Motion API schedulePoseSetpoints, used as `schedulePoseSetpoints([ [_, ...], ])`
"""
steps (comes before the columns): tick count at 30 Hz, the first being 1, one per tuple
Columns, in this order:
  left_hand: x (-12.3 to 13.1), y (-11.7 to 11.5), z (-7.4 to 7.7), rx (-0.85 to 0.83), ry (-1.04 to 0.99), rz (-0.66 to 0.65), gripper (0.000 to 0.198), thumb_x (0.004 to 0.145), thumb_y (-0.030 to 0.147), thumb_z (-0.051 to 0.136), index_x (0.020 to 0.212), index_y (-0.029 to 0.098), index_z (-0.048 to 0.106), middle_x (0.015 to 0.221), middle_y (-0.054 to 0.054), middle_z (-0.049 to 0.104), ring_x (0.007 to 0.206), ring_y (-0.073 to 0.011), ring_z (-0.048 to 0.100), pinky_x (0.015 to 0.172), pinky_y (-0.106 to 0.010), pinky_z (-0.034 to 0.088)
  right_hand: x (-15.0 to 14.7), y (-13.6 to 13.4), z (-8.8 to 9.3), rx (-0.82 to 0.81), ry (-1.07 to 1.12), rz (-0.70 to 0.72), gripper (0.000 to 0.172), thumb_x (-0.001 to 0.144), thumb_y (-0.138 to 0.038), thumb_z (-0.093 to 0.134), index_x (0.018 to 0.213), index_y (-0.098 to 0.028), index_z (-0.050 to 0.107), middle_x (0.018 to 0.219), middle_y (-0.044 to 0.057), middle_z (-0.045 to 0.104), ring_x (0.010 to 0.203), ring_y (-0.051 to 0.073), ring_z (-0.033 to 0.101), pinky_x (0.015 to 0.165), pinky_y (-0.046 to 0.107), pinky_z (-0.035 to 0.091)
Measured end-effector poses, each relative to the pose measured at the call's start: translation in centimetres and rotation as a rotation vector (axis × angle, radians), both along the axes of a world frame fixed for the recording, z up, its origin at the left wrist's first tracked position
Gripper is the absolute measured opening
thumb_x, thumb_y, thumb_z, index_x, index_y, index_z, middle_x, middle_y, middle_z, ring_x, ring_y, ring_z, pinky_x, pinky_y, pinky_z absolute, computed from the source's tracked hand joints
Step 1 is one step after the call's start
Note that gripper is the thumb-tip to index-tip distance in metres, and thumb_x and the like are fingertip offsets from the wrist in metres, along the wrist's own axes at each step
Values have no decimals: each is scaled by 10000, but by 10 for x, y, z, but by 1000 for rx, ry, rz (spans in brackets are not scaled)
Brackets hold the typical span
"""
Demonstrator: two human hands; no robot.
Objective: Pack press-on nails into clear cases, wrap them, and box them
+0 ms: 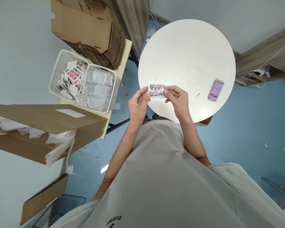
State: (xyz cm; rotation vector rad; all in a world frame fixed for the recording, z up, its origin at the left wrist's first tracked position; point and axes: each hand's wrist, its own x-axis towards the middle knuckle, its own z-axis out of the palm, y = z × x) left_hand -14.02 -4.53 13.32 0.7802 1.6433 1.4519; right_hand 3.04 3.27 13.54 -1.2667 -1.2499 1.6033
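Between both hands I hold a small white card of press-on nails [158, 90], with two rows of shiny dark and silvery nails and a pink strip between them. My left hand [139, 103] pinches its left edge, thumb in front. My right hand [178, 99] grips the right edge between thumb and fingers. The card is above the near left part of the round white table [192, 57]. Just beyond its top edge shows a thin clear plastic outline [160, 78]; whether it is joined to the card I cannot tell.
A blurred purple item [216, 90] lies on the table's right side. On a side table at left, a white basket [52, 76] contains nail cards and another white basket [115, 83] clear plastic boxes. Folded cardboard [92, 30] and an open carton [90, 133] flank them.
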Motion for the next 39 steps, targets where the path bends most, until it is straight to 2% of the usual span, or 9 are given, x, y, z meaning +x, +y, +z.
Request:
schedulePoseSetpoints([
  [3,0,3,-2,-77,-189,-7,463,927,636,928,1149,235,868,822,-22,736,727,-138,666,653,-270,535,4,1,-3,2,-14,17,477,908,-688,894,1080,-252,799,935,15,789,868,173,750,671,281,654],
  [6,1,3,-3,-101,-229,22,431,886,597,971,1087,230,870,794,-8,723,696,-122,646,621,-253,514,3,-2,-5,68,-59,14,471,952,-692,858,1125,-259,794,987,29,798,905,183,765,685,281,656],
  [11,4,4,0,-85,-183,76,448,884,608,965,1081,216,874,881,-39,779,741,-133,683,634,-258,513,-5,-18,2,392,-285,-105,349,1123,-604,685,1218,-280,772,1253,84,768,1054,205,777,811,334,689],
  [16,8,5,5,-48,-113,76,474,916,642,926,1130,221,882,1010,-69,836,800,-153,720,689,-281,547,-19,-31,8,566,-374,2,300,1170,-520,630,1290,-286,776,1277,96,749,1177,239,761,884,383,706],
  [20,9,3,6,33,0,13,448,976,668,864,1154,257,892,1051,-65,844,840,-166,736,732,-299,586,-26,-32,10,503,-287,-3,285,1127,-546,709,1308,-350,808,1326,92,744,1295,282,736,976,430,716],
  [24,10,1,10,92,144,-15,423,1045,665,792,1184,280,899,1054,-61,819,905,-178,754,762,-295,605,-28,-31,16,377,-202,11,376,1074,-632,758,1334,-366,809,1365,99,747,1372,318,706,1044,487,715],
  [30,17,-4,15,153,361,-78,484,1131,667,651,1373,292,839,1335,-110,761,1262,-246,750,923,-327,669,-31,-32,22,271,-115,-20,423,1073,-671,731,1369,-371,770,1383,71,765,1363,278,737,1030,438,712],
  [35,16,-5,15,180,376,-155,507,1137,671,633,1444,304,798,1441,-133,725,1343,-279,718,995,-375,672,-29,-23,16,177,-34,-79,486,1016,-723,783,1310,-336,772,1307,68,790,1297,270,773,1024,420,698],
  [39,4,0,12,117,300,-59,605,1080,741,690,1502,314,758,1489,-136,714,1273,-278,731,962,-366,658,-23,-10,8,104,17,-37,549,980,-796,782,1242,-314,780,1210,56,819,1200,261,799,955,407,706],
])
